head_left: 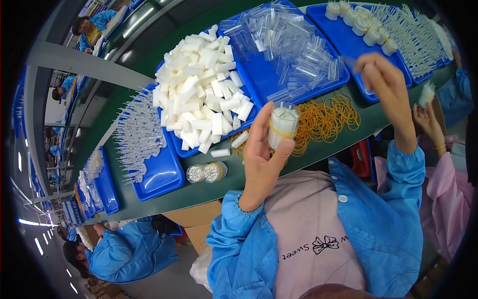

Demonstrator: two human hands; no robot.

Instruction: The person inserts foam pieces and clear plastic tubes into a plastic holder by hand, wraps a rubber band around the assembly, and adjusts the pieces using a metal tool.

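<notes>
I wear a bright blue work coat with long sleeves, each gathered tight at the wrist by an elastic cuff. The fabric is thin and crinkles in many small folds along both forearms. 2 white round snap buttons sit on the edge of the right front panel. The coat hangs open down the middle over a pale pink top with a small black bow drawn on it beside some dark lettering. My left hand (263,158) and right hand (386,79) are bare.

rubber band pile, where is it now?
Head view, centre-right: the rubber bands lie on the green table, below the blue tray of clear tubes, just right of the left hand.
</notes>
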